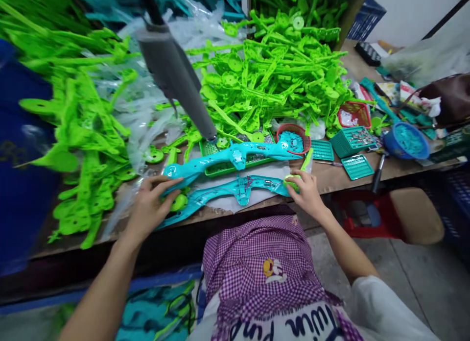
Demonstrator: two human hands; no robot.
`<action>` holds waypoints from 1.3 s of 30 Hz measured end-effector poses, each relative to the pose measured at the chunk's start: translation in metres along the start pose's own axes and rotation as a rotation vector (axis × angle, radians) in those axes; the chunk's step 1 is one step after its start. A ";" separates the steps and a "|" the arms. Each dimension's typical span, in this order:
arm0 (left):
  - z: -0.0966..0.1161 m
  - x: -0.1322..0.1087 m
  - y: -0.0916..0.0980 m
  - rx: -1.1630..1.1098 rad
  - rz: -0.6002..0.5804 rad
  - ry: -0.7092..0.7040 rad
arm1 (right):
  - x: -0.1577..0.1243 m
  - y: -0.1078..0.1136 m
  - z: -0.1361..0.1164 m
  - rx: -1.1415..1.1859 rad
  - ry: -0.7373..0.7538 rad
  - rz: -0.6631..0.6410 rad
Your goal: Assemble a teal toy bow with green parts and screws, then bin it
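Note:
A bow-shaped blue plastic shell half (213, 159) has its smooth outer face up. My left hand (152, 201) is closed around its left end. Nearer my body, a second blue shell half (220, 190) lies with its hollow inside up, and thin reddish lines and small fittings show in its middle. A round lime-green part (179, 203) sits at this half's left end, partly under my left hand. At the right end, my right hand (306, 191) pinches another round lime-green part (292, 182), its fingertips covering some of it.
Lime-green plastic parts (271, 71) are heaped at the back, with more at left. A grey hanging tool (176, 76) points down over the bench. A green tray (220, 170), red basket (308, 141), blue bowl (407, 141), teal trays (356, 167) and a hammer (379, 173) stand around.

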State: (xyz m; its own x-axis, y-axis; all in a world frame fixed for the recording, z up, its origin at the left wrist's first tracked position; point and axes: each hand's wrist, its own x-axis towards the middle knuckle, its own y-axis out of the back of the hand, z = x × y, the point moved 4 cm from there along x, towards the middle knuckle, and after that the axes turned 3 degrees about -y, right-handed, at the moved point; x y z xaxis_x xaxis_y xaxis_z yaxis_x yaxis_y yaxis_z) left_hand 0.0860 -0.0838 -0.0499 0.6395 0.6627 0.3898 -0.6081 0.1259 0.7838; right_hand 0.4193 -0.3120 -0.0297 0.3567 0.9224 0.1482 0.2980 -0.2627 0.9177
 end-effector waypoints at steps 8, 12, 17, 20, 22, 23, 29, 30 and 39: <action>0.005 0.002 0.002 0.001 0.023 0.008 | 0.018 -0.010 -0.013 -0.253 0.099 -0.231; 0.005 0.002 0.003 0.002 0.012 0.007 | 0.022 -0.010 -0.014 -0.296 0.141 -0.292; -0.002 -0.001 0.001 0.028 0.028 0.024 | 0.026 0.012 -0.003 -0.056 0.154 -0.151; -0.006 -0.001 -0.001 0.008 0.041 0.038 | 0.043 0.027 0.011 -0.066 0.004 0.077; -0.007 -0.002 -0.002 -0.003 0.038 0.031 | 0.057 0.024 0.017 -0.129 -0.042 0.098; -0.007 -0.002 -0.003 -0.006 0.037 0.023 | 0.063 0.020 0.020 -0.155 -0.041 0.074; -0.006 -0.004 -0.003 -0.003 0.061 0.047 | 0.079 0.008 0.029 -0.160 0.061 0.101; -0.005 -0.002 0.000 0.000 0.070 0.053 | 0.081 0.010 0.030 -0.132 0.098 0.134; 0.009 0.016 0.040 0.040 0.055 -0.013 | 0.129 0.042 0.038 0.264 0.243 0.118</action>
State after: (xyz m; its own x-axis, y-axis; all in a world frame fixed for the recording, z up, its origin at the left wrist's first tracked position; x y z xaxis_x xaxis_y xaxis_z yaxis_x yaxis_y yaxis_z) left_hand 0.0765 -0.0745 -0.0081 0.6117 0.6584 0.4386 -0.6235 0.0600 0.7795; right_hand 0.5115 -0.2146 0.0140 0.1911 0.9132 0.3600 0.4966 -0.4063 0.7670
